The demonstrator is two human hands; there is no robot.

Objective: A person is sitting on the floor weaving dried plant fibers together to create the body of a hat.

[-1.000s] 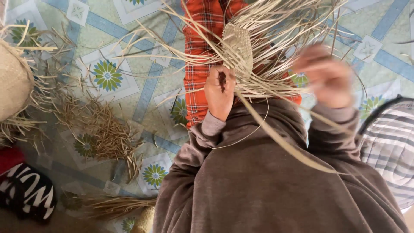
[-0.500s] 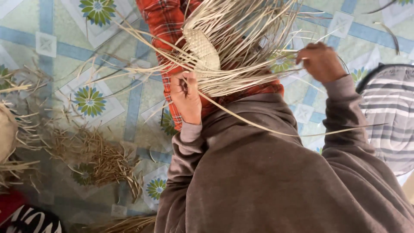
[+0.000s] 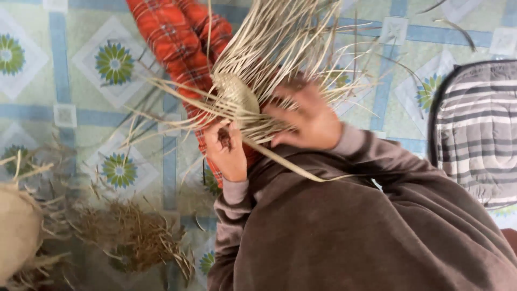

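Note:
A partly woven straw piece (image 3: 237, 94) with a tight woven centre and many long loose pale strands (image 3: 291, 32) fanning up and out lies over my lap. My left hand (image 3: 229, 153) grips the lower edge of the woven centre, fingers curled on the strands. My right hand (image 3: 307, 121) presses on the strands just right of the centre, fingers closed on them. One thick strand (image 3: 293, 164) runs down across my brown sleeve (image 3: 350, 226).
My legs in red plaid cloth (image 3: 183, 37) stretch out on a patterned floor mat (image 3: 107, 64). A heap of dry straw scraps (image 3: 134, 240) lies lower left, beside a tan woven object (image 3: 16, 231). A striped grey cushion (image 3: 476, 129) sits on the right.
My right hand has come in from the right, where it was pulling a strand, onto the woven centre. The view has shifted so the piece sits nearer the middle.

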